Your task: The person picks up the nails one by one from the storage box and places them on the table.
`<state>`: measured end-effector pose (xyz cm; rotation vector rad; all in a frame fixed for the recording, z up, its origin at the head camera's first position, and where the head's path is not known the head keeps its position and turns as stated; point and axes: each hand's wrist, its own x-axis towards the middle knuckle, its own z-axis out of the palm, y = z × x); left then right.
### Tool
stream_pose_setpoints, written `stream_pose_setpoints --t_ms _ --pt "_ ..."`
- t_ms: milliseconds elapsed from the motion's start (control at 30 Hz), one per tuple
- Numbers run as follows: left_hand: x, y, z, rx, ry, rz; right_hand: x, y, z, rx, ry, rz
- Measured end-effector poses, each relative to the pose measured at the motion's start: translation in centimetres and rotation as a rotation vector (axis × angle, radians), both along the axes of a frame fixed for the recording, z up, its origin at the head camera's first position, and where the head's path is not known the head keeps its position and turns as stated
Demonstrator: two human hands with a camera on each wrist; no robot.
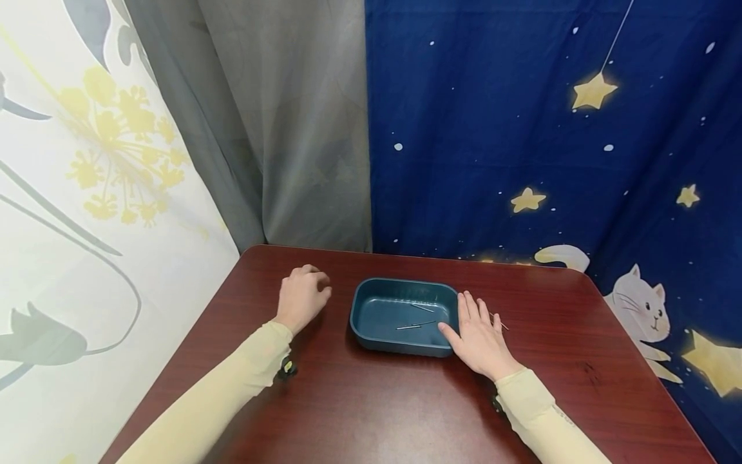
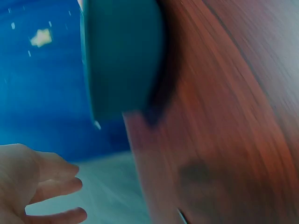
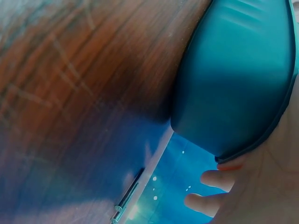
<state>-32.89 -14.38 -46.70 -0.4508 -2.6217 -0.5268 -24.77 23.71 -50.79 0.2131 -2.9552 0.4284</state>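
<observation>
A dark teal rectangular bin [image 1: 371,346] stands on the table, with several slim silver rods [image 1: 409,327] lying inside. My right hand [image 1: 478,335] rests on the bin's right rim, fingers straight and thumb over the inside. In the right wrist view its palm lies against the bin's rim [image 3: 280,112]. My left hand [image 1: 303,298] hovers over the table left of the bin, fingers loosely bent. The left wrist view shows nothing between its fingers [image 2: 58,186]. On the table below, the tip of a thin metallic thing [image 2: 182,216] shows at the frame's bottom edge.
Beyond my right hand lies a slim dark rod with silver parts [image 3: 125,198], partly hidden by the fingers in the head view. The reddish-brown table [image 1: 394,412] ends at a grey curtain [image 1: 313,129] and a blue star-patterned one [image 1: 464,161]. A white patterned cloth [image 1: 87,225] hangs at left.
</observation>
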Motion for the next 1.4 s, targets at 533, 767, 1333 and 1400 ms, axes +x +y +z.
stream_pose_setpoints --t_ms 533,767,1333,1400 --pt "1.9 13.6 0.4 -0.066 -0.222 -0.201 -0.2 0.1 0.2 -0.006 -0.002 0.002" --pt "1.8 16.4 -1.6 -0.099 -0.279 -0.172 -0.2 0.0 -0.1 0.008 -0.002 0.003" --pt "1.5 18.8 -3.0 -0.225 -0.295 -0.147 -0.2 0.2 -0.2 -0.003 -0.004 -0.002" --pt "1.4 18.9 -3.1 -0.226 -0.299 -0.149 -0.2 0.2 -0.3 -0.004 -0.001 -0.003"
